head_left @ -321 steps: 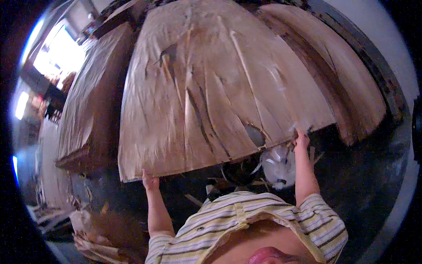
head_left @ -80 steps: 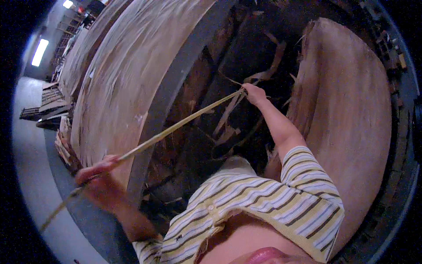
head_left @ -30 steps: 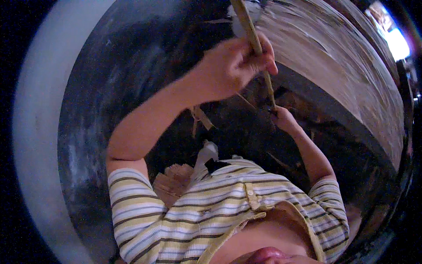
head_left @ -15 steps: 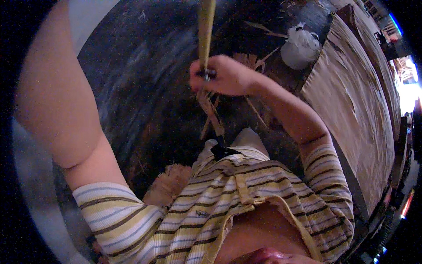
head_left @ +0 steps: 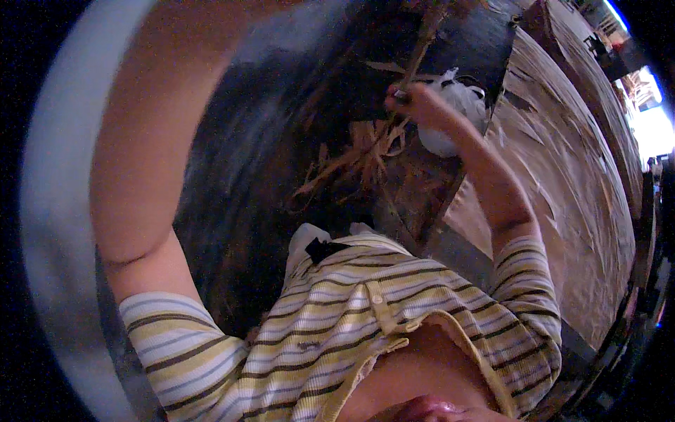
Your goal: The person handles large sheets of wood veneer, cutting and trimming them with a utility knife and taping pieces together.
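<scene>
My right hand point(head_left: 411, 98) is closed round a long thin brownish pole point(head_left: 425, 42) that runs up to the top edge. A small dark, shiny piece point(head_left: 401, 94) shows at its fingers; what it is I cannot make out. Just beyond this hand sits a white plastic bag point(head_left: 453, 105), partly behind my wrist. Dry, pale brown strips point(head_left: 380, 144) lie on the dark floor below the hand. My left forearm point(head_left: 162, 112) stretches up along the left side and passes out at the top edge, so the left hand is out of sight.
A big stack of thin, wavy brown sheets point(head_left: 555, 176) stands to the right, with a straight near edge. Along the far left curves a pale grey surface point(head_left: 60, 211). Dark floor point(head_left: 246, 155) with scattered scraps spreads between. Bright light enters at far right.
My right hand has moved right and away with the pole, which now slants to the right. My left forearm has swung inward. The view has shifted over the strips and bag.
</scene>
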Demonstrator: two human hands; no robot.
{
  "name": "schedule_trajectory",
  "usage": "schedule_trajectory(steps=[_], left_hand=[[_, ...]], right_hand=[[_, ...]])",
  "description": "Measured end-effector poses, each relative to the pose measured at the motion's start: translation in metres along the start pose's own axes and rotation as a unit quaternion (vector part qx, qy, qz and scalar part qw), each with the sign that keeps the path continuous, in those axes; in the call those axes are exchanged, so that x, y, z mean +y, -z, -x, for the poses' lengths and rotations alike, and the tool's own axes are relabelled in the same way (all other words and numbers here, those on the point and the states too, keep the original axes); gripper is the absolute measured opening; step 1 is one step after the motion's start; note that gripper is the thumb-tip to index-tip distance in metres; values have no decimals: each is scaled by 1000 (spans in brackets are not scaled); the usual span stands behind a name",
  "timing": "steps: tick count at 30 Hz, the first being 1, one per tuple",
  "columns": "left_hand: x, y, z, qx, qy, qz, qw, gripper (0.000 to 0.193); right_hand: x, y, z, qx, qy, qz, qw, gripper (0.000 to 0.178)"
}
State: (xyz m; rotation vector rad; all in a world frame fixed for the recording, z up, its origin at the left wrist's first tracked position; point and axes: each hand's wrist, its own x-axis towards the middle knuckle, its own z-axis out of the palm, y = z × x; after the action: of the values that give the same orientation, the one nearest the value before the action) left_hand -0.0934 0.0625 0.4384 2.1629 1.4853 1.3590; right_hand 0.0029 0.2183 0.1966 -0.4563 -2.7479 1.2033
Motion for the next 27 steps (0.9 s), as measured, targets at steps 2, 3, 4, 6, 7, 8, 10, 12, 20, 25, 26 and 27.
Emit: schedule_trajectory(steps=[2,3,4,6,7,8,10,12,20,25,26,27], left_hand=[[-24,-7,-25,30,-76,8,997,16],[-34,-7,-31,45,-99,0,994,15],[-48,-5,-38,61,-123,1,991,15],[-76,4,-50,75,-148,14,986,15],[-95,12,-52,69,-139,18,988,15],[-104,28,-48,48,-111,17,992,15],[-133,51,-54,6,-78,43,996,14],[-160,73,-62,-27,-59,58,996,13],[-265,101,-142,-125,-77,119,982,10],[-320,68,-213,-181,-103,146,967,9],[-327,61,-230,-188,-107,144,966,8],[-338,50,-249,-192,-117,148,963,8]], right_hand=[[50,48,-17,104,71,-4,992,15],[76,59,-33,150,33,71,986,13],[83,71,-52,198,32,97,975,13],[95,91,-74,236,28,43,970,15],[73,92,-86,219,26,-47,974,15],[47,92,-103,199,35,-140,969,15],[30,100,-129,167,-43,-69,983,13],[16,102,-153,120,-59,-31,990,14],[65,54,-269,198,-10,-70,978,11],[121,51,-310,192,-10,-174,966,8],[135,59,-317,195,-2,-184,963,8],[149,69,-321,198,6,-194,961,9]])
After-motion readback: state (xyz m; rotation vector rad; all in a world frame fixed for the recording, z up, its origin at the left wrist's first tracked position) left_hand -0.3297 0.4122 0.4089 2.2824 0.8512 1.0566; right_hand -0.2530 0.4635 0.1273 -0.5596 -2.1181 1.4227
